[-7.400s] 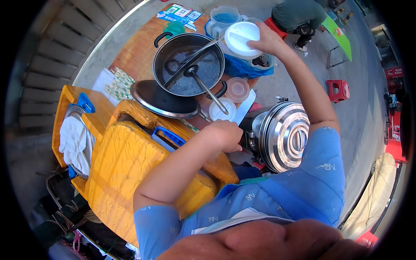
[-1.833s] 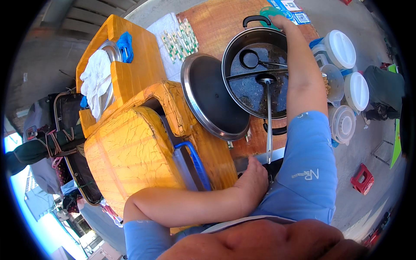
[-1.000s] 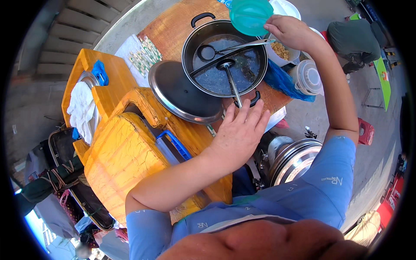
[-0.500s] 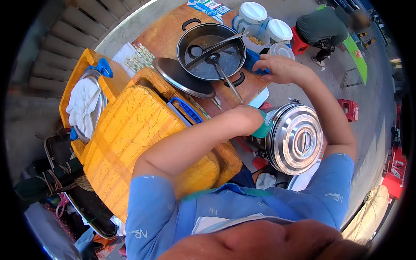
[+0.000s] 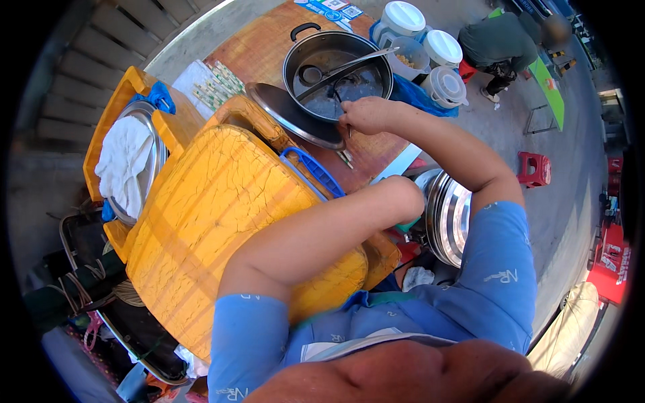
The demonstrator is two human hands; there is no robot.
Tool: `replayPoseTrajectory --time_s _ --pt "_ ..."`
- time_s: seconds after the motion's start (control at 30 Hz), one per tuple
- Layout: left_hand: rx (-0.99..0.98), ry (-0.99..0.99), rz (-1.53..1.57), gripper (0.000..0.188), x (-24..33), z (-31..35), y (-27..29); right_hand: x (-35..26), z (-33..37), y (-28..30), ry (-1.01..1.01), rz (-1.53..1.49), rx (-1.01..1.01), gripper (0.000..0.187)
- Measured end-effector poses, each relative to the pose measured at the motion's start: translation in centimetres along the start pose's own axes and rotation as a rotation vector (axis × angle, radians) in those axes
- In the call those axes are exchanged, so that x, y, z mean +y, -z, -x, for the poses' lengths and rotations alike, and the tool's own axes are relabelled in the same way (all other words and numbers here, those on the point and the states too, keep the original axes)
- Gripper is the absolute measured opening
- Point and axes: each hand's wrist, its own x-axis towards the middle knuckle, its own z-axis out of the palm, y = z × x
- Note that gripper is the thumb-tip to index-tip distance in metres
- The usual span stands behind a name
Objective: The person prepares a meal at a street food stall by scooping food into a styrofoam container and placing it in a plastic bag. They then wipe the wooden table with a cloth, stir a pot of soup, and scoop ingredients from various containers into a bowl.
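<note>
My right hand (image 5: 366, 114) is closed around the dark handle of a ladle (image 5: 336, 95), at the near right rim of a black two-handled pot (image 5: 290, 75). The pot holds liquid, and the ladle's head dips into it. A metal strip lies across the pot, with a round black ladle head (image 5: 310, 74) beside it. My left hand (image 5: 405, 198) is bent down next to a round steel canister (image 5: 451, 218). Its fingers are hidden; a sliver of a green bowl-like thing (image 5: 406, 226) shows under it. A pot lid (image 5: 295, 117) leans against the pot's left side.
A yellow wooden lid (image 5: 222, 221) fills the near left, beside a blue handle (image 5: 314, 173) and a white cloth (image 5: 125, 158). White-lidded tubs (image 5: 444, 48) stand right of the pot. A person (image 5: 497, 47) sits bent over beyond, near a red stool (image 5: 534, 169).
My right hand has moved left from the blue bag by the tubs onto the ladle handle. The left hand has shifted slightly right, and the green thing is now mostly hidden.
</note>
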Motion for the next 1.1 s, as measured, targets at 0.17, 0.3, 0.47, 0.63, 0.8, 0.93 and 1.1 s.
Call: replayPoseTrajectory --time_s 0.17,0.3,0.47,0.63,0.8,0.93,1.1 --pt "0.059 0.017 0.042 0.027 -0.5 0.4 0.2 4.1 -6.2 1.7 0.013 -0.198 -0.033 0.036" --pt "0.050 0.033 0.081 0.027 -1.4 -0.4 -0.1 11.5 -6.8 3.6 -0.453 0.129 0.220 0.031" --pt "0.025 0.046 0.088 0.027 -1.4 -0.4 0.3 18.6 -4.5 -2.8 -0.576 0.438 0.190 0.026" --pt "0.004 0.049 0.089 0.027 -1.6 0.1 1.2 15.4 -4.2 0.2 -0.451 0.244 0.020 0.026" --pt "0.047 0.014 0.040 0.026 -1.7 0.3 0.9 7.2 -4.3 4.0 -0.400 0.092 -0.117 0.032" --pt "0.028 0.006 0.028 0.026 -1.8 0.5 1.1 1.5 -5.8 8.2 -0.339 -0.878 -0.002 0.058" --pt "0.061 0.010 0.042 0.026 -1.9 0.3 0.7 -4.3 -6.2 4.3 -0.033 -0.413 -0.104 0.066"
